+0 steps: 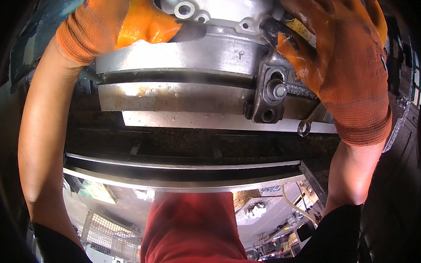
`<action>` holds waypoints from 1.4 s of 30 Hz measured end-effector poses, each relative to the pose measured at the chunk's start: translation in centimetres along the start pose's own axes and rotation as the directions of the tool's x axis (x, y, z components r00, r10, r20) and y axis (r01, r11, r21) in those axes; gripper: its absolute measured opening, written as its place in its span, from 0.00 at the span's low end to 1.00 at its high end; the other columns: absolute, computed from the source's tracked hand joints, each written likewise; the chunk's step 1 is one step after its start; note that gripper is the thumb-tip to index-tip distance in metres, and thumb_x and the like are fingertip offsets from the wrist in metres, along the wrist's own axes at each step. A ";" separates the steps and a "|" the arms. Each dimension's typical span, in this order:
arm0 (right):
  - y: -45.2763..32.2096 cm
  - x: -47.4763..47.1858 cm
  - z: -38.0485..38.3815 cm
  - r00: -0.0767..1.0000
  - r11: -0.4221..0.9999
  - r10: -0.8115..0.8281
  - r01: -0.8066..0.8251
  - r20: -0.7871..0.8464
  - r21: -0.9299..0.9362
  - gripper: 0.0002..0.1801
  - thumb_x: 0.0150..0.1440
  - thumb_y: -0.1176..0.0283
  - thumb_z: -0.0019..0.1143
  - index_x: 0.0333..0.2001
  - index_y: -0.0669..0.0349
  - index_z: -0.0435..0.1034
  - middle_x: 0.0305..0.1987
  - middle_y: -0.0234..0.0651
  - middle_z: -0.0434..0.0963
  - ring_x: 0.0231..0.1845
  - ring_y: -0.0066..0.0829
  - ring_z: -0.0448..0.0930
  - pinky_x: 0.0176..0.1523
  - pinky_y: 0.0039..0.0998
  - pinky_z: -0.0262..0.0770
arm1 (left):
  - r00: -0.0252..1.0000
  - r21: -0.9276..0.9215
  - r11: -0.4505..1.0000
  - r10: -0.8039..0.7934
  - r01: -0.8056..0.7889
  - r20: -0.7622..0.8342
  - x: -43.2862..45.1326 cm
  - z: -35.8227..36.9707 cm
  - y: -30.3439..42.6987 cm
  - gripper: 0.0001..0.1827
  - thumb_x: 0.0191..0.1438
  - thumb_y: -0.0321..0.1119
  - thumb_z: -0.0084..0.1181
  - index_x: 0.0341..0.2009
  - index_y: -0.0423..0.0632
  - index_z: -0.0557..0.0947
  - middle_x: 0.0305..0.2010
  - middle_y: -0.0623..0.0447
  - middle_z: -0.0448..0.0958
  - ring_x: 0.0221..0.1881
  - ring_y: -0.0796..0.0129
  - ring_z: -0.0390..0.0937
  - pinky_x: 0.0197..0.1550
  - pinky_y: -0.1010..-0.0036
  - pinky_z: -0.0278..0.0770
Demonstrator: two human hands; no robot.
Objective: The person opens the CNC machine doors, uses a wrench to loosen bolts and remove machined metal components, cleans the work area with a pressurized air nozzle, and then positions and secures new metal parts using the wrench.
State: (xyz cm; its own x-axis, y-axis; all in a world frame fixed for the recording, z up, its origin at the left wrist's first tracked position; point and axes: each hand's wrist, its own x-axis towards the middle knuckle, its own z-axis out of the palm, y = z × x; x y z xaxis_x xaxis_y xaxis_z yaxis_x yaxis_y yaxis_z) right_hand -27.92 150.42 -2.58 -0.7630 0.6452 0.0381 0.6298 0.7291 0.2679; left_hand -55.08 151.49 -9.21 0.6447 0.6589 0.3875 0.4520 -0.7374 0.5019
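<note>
A cast metal housing with bolt holes along its edge sits on a machined metal fixture at the top. My left hand, in an orange rubber-coated glove, lies at the left side of the housing, its dark-tipped thumb against the near edge. At the right side my right hand, in a like glove, has its dark-stained thumb near the housing's corner; its other fingers are partly cut off by the frame. Just below that thumb a slotted steel clamp with a bolt stands against the fixture.
A ring-ended metal tool hangs at the fixture's right. Nearer the body runs a metal edge rail. A wire-mesh basket shows at the lower left, and cluttered shop items at the lower right.
</note>
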 end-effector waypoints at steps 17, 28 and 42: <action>-2.3 0.3 0.4 0.991 0.992 0.127 -0.126 0.028 -0.021 0.21 0.61 0.55 0.50 0.48 0.59 0.72 0.47 0.31 0.77 0.59 0.31 0.70 0.67 0.44 0.49 | 0.966 -0.022 0.966 0.257 -0.258 -0.045 -2.7 1.1 -2.9 0.49 0.50 0.43 0.69 0.69 0.40 0.57 0.64 0.35 0.63 0.62 0.42 0.65 0.64 0.54 0.60; -3.6 4.5 -1.6 0.981 0.981 0.120 -0.095 -0.151 0.168 0.22 0.61 0.58 0.50 0.53 0.60 0.69 0.50 0.41 0.75 0.53 0.36 0.74 0.54 0.37 0.65 | 0.890 -0.158 0.905 -0.420 0.395 -0.178 -6.7 -4.7 -0.3 0.32 0.55 0.39 0.61 0.60 0.35 0.69 0.52 0.41 0.74 0.52 0.52 0.73 0.56 0.67 0.69; 4.4 -0.3 -3.2 0.768 0.719 0.610 -0.434 -0.194 0.543 0.26 0.53 0.57 0.57 0.52 0.60 0.70 0.57 0.45 0.72 0.66 0.48 0.65 0.71 0.55 0.47 | 0.776 0.400 0.666 -0.554 0.630 -0.301 7.1 0.7 9.2 0.31 0.52 0.38 0.51 0.60 0.38 0.70 0.61 0.38 0.68 0.58 0.44 0.66 0.62 0.55 0.60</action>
State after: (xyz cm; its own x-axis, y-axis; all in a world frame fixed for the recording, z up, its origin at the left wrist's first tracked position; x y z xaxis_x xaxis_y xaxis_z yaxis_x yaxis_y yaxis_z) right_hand -25.37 152.65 1.65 -0.2299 0.8963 0.3792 0.8630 0.3679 -0.3464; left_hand -45.88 149.31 -2.39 0.0650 0.9647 0.2554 0.9535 -0.1354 0.2691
